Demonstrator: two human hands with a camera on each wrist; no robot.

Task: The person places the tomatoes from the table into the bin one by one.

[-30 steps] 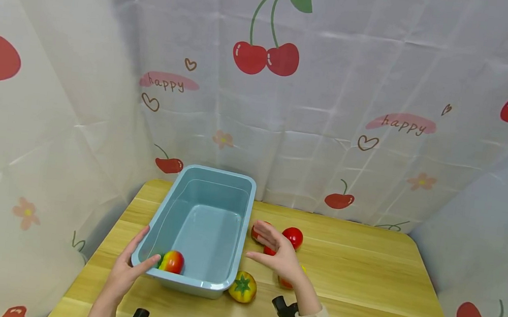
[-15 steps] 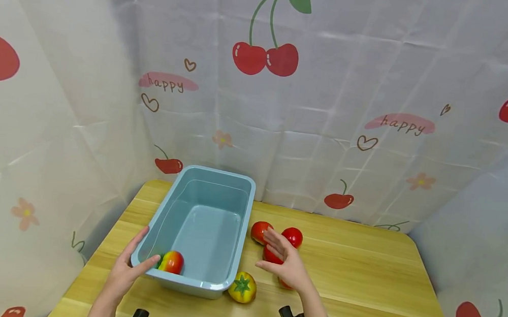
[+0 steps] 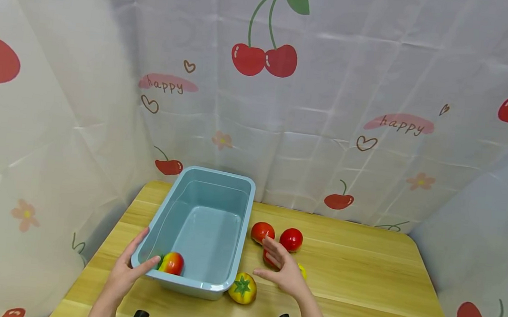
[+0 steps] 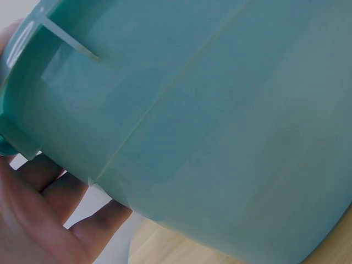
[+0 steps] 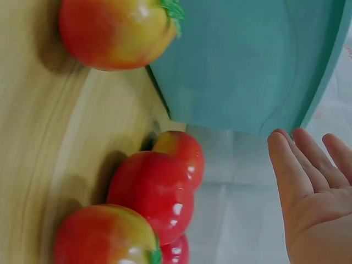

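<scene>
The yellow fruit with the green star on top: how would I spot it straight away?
In the head view, find the blue tub on the wooden table. Go to its near right corner; the yellow fruit sits just beside it, outside. It alone shows a whole green star there.

The wood-grained table (image 3: 369, 292) bears a blue bin (image 3: 210, 231) and, beside it, 5 red and yellow tomatoes (image 3: 242, 288).

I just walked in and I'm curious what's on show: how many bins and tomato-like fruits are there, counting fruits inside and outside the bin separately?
Blue bin: 1
Fruit inside: 1
Fruits outside, on the table: 5 (one mostly hidden by the right hand in the head view)
Total: 7
</scene>
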